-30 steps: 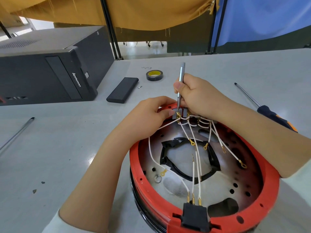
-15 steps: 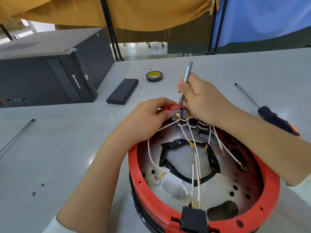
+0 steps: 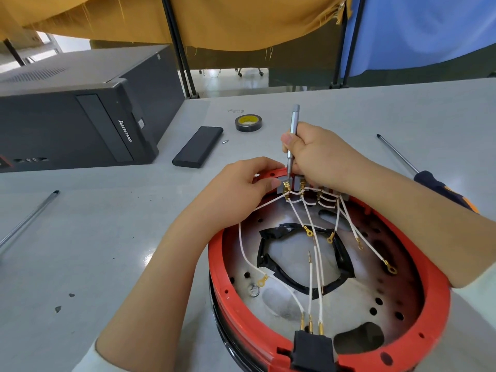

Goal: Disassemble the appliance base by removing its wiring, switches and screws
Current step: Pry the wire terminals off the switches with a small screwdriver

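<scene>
The round appliance base (image 3: 236, 296) with a red rim lies upside down on the grey table, its metal inside facing up. White wires (image 3: 312, 232) with gold ring terminals fan out from a switch block (image 3: 288, 187) at the far rim, and three of them run to a black plug socket (image 3: 312, 350) at the near rim. My right hand (image 3: 319, 157) grips a slim silver screwdriver (image 3: 292, 130), held nearly upright with its tip on a gold terminal of the switch block. My left hand (image 3: 241, 189) holds the far rim, its fingers curled over it beside the switches.
A black computer tower (image 3: 80, 114) lies at the left. A black case (image 3: 197, 150), a small bit (image 3: 225, 142) and a roll of black tape (image 3: 248, 122) sit behind the base. A long screwdriver (image 3: 418, 167) lies at the right, a metal rod (image 3: 29, 218) at the left.
The silver screwdriver has tilted slightly in my right hand while its tip stays on the switch terminal. My left hand has stayed on the rim.
</scene>
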Available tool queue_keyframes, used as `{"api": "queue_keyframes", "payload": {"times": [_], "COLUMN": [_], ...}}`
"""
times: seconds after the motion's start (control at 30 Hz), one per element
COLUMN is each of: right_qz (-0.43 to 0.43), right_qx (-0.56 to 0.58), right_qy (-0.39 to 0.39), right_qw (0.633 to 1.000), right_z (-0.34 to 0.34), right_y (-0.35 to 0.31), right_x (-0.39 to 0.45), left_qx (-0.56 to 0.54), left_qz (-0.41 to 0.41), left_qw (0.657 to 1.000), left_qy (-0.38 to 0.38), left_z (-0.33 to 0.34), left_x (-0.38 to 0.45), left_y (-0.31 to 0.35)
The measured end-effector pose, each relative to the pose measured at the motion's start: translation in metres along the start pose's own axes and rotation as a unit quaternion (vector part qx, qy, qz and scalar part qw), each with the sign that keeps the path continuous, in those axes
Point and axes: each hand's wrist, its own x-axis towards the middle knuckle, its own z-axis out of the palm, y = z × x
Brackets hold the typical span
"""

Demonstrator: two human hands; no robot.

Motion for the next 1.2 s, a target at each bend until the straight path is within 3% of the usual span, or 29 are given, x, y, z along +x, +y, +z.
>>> {"api": "queue_keyframes", "payload": {"times": [0.17,0.33,0.8,1.03,1.2], "right_qz": [-0.037,-0.051,0.017,-0.036,-0.06], "right_qx": [0.087,0.035,-0.027,0.061,0.008], "right_qy": [0.031,0.014,-0.019,0.024,0.023], "right_qw": [0.995,0.998,0.999,0.997,0.998], "right_z": [-0.002,-0.001,-0.001,-0.002,0.001], "right_y": [0.002,0.001,-0.002,0.002,0.0], "right_x": [-0.012,-0.014,0.005,-0.01,-0.013], "left_qx": [-0.004,-0.008,-0.007,-0.006,-0.007], "left_qz": [0.0,0.003,0.003,0.0,-0.001], "left_qw": [1.0,1.0,1.0,1.0,1.0], "left_qy": [-0.001,-0.002,0.001,0.0,-0.002], "left_z": [0.0,0.0,0.0,0.0,0.0], "left_x": [0.0,0.0,0.0,0.0,0.0], "left_y": [0.0,0.001,0.001,0.0,0.0]}}
